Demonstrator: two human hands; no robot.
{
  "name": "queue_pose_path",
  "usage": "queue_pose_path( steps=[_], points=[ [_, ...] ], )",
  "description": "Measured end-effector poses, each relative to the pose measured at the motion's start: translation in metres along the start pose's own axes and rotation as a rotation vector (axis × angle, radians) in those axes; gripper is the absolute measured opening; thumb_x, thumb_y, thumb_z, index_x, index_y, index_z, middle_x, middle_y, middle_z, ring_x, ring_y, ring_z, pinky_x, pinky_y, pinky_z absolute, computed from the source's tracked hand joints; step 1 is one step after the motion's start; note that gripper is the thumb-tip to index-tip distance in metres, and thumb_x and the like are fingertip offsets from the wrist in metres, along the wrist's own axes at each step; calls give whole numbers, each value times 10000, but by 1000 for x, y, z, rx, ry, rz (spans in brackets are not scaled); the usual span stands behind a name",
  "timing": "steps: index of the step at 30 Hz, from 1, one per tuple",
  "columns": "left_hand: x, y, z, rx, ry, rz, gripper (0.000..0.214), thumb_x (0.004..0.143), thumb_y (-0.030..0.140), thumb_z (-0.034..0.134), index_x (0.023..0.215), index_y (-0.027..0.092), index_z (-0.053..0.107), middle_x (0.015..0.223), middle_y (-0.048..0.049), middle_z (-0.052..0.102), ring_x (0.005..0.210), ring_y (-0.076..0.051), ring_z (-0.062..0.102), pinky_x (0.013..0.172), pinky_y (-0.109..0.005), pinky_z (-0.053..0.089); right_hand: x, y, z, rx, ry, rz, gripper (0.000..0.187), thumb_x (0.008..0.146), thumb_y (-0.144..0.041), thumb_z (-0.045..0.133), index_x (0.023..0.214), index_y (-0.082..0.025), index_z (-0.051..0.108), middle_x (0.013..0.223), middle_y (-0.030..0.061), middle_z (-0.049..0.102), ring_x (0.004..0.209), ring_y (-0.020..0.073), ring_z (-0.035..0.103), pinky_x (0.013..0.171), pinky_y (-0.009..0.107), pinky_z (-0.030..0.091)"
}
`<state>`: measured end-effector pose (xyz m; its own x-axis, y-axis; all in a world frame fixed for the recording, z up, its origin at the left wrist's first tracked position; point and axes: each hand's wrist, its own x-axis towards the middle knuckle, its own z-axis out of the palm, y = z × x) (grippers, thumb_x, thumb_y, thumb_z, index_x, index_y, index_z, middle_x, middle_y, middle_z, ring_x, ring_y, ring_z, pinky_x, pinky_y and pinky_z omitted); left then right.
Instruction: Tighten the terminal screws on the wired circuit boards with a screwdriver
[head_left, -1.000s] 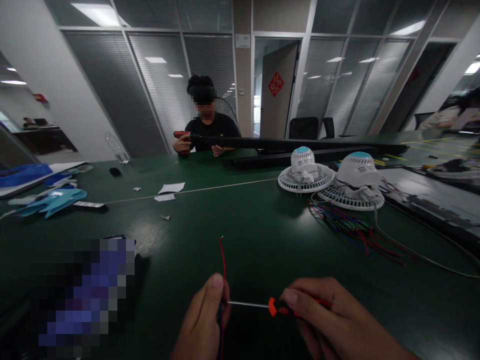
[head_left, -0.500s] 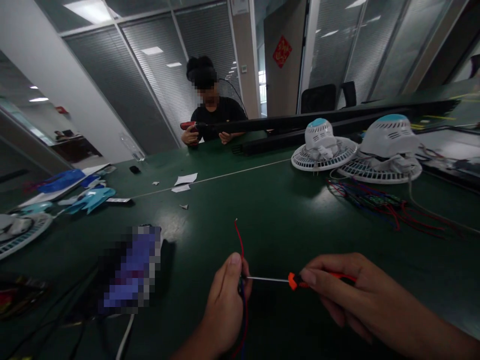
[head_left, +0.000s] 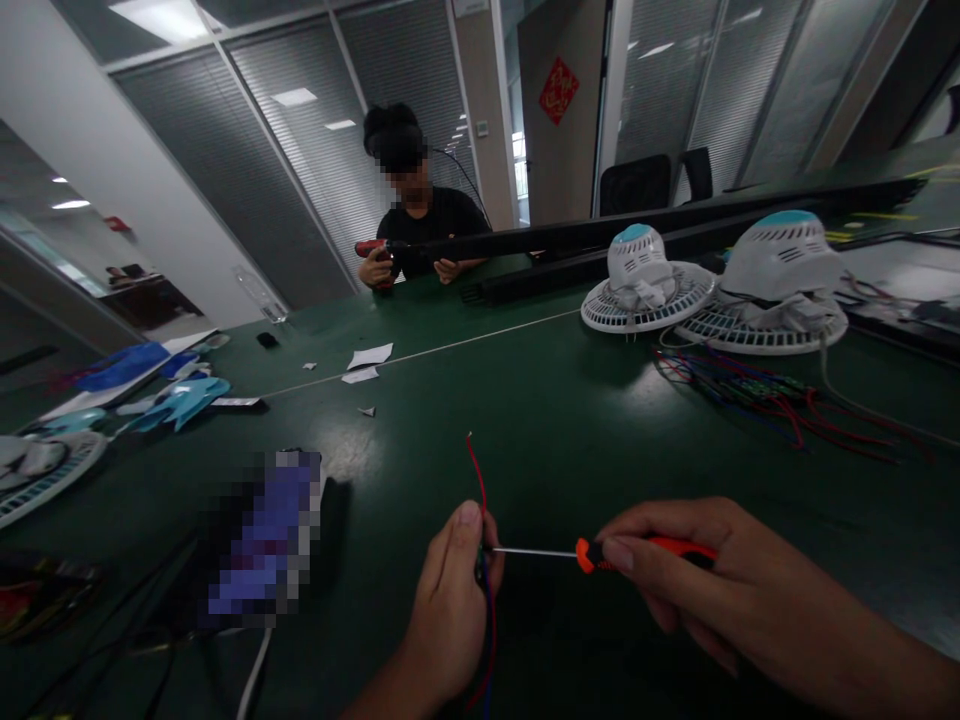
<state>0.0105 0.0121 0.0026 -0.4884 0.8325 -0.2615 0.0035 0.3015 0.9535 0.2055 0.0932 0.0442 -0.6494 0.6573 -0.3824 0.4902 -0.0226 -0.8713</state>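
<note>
Between thumb and fingers, my left hand (head_left: 452,590) pinches a small green circuit board (head_left: 481,566), mostly hidden by the hand. A red wire (head_left: 477,470) sticks up from it, and red and blue wires hang below. My right hand (head_left: 697,575) is closed on the orange and black handle of a screwdriver (head_left: 590,555). The thin metal shaft points left, and its tip reaches the board at my left fingers; the exact contact point is hidden.
Across the green table (head_left: 450,400) a person (head_left: 427,220) holds a red power drill by long black bars (head_left: 570,240). White fan parts (head_left: 641,285) and a bundle of wired boards (head_left: 765,385) lie right. Left are a pixelated object (head_left: 266,540), blue plastic parts (head_left: 184,400) and paper scraps (head_left: 371,355).
The view has shifted slightly. My right hand has rolled a little around the screwdriver, so more of the orange handle shows. My left hand still pinches the board.
</note>
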Motion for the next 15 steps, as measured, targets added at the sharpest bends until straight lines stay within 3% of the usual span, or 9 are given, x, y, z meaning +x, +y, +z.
queue_pose_path(
  steps=[4,9,15],
  points=[
    [0,-1,0,5,25,3,510,886,617,375,680,185,550,628,9,464,574,-128,433,561,-236,377,1,-5,-1,-77,17,-34,405,869,-551,488,859,-214,711,553,-25,546,412,81,446,358,182,323],
    [0,-1,1,33,-18,88,497,927,563,330,674,187,534,640,8,463,607,-128,445,606,-235,386,1,-1,-2,-212,107,-188,523,896,-604,425,591,-217,601,507,-21,533,470,101,494,449,220,364],
    [-1,3,3,34,-38,58,473,947,514,297,685,188,519,596,20,429,574,-127,424,576,-235,372,2,8,-4,-186,70,-133,626,926,-650,268,604,-216,584,495,-20,520,426,97,467,383,212,313]
  ],
)
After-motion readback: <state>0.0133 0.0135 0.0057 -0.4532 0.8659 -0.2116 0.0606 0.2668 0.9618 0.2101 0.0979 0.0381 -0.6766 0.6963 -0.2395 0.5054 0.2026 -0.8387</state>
